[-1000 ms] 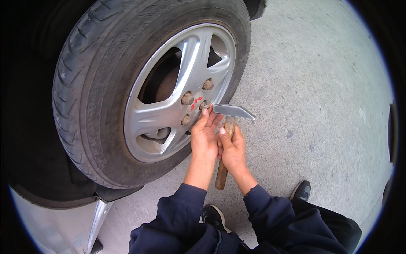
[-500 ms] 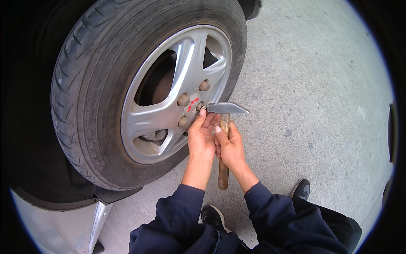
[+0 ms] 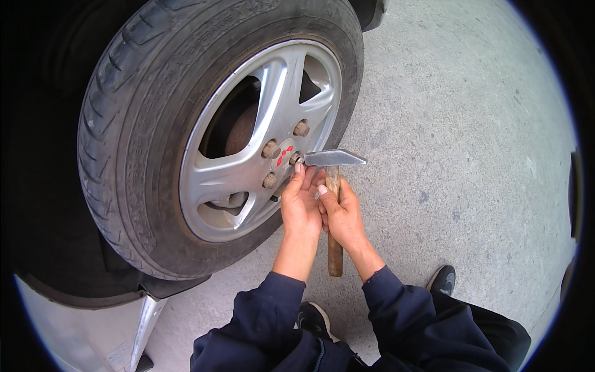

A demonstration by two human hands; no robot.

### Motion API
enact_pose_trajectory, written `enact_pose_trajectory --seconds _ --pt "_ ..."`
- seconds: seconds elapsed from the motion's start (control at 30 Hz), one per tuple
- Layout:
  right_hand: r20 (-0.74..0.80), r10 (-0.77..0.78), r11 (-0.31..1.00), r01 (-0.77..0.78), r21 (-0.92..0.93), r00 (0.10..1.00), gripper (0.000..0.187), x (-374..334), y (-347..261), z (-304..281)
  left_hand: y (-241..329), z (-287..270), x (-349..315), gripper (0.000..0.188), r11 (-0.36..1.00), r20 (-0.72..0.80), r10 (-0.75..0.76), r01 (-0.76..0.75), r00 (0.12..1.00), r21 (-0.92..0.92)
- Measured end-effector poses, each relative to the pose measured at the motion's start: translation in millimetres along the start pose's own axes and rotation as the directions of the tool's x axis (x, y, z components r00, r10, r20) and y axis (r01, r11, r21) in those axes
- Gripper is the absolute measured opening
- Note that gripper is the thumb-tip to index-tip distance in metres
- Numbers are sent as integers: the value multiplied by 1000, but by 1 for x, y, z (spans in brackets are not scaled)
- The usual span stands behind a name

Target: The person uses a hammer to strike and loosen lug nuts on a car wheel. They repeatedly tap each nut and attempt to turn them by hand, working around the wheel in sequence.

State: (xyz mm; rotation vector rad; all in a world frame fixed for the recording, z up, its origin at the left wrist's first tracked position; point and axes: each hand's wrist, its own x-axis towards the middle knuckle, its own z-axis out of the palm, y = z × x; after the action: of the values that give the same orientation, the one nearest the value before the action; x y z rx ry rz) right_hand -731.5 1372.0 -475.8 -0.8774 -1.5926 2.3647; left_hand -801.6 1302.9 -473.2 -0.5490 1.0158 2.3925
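Observation:
My right hand is wrapped around the wooden handle of a hammer. Its steel head lies level, with the flat face close to the lug nut nearest me on the wheel. At that nut, the thumb and fingers of my left hand pinch a small shiny metal piece, mostly hidden by the fingertips. Whether the hammer face touches the piece I cannot tell. Three other rusty lug nuts sit in the silver alloy rim, around a centre cap with a red emblem.
A worn black tire surrounds the rim, under the dark wheel arch. Silver bodywork is at lower left. Grey concrete floor spreads to the right. My dark shoes stand below my arms.
The view has shifted slightly, with wheel, hands and hammer all a little further right in the picture. Both grips are the same, and the hammer head is still beside the nut.

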Motion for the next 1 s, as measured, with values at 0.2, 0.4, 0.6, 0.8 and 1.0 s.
enact_pose_trajectory --seconds 0.2,0.4,0.6,0.8,1.0 --pt "-16 -58 994 56 -90 998 23 1 0 0 -1 1 0 39 999 15 4 -4 1000 -38" --pt "-11 -198 969 194 -153 980 18 6 0 4 1 -1 2 36 999 33 22 -20 999 -43" --pt "-2 -88 996 88 18 996 13 3 -3 6 3 -1 4 36 1000 7 2 -2 1000 -16" --pt "-164 36 965 8 262 986 13 -9 2 9 6 2 0 33 999 -47 -35 36 998 19" --pt "-20 -82 996 82 19 996 13 1 3 9 4 -2 3 42 999 46 12 -15 999 48"
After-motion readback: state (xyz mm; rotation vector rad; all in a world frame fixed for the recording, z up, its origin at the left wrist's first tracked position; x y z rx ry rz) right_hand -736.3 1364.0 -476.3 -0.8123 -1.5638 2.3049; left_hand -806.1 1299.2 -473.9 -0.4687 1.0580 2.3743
